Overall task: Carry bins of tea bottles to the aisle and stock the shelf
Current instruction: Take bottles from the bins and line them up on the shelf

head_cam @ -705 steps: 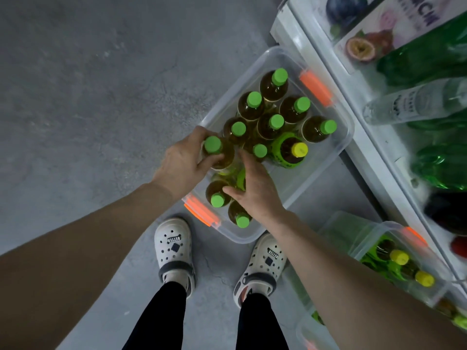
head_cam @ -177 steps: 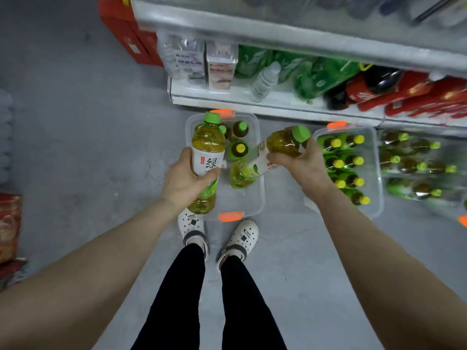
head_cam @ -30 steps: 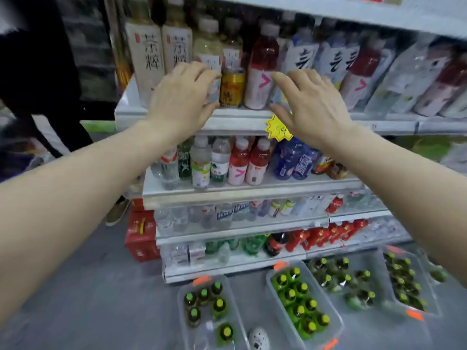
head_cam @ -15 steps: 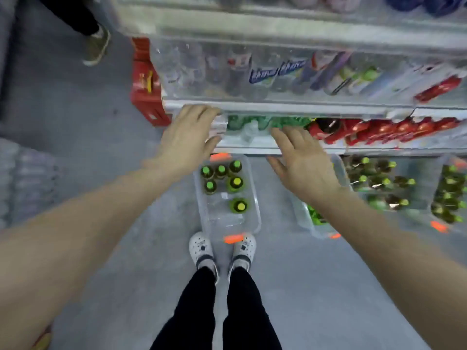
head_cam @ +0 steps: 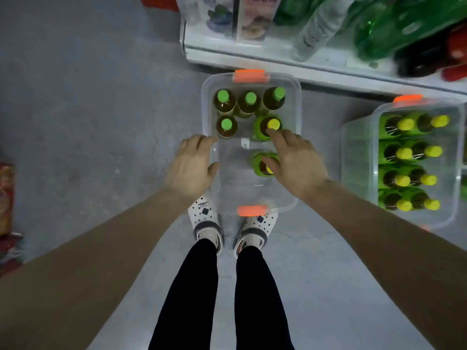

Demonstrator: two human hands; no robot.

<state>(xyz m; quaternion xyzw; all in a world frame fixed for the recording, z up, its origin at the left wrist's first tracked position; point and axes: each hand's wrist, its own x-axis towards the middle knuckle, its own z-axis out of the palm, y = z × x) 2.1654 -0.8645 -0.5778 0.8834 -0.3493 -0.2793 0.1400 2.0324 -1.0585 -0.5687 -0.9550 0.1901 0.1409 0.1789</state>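
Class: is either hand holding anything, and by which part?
Nothing is held: the left hand is open at the rim of the bin, the right hand open above two yellow-capped bottles.

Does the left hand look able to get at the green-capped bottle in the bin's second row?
Likely yes: the left hand is open right beside that green-capped bottle, the bin lidless, nothing between.

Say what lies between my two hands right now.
Head view: between the left hand and right hand lies the bare bottom of the clear bin, plus one yellow-capped bottle by the right thumb.
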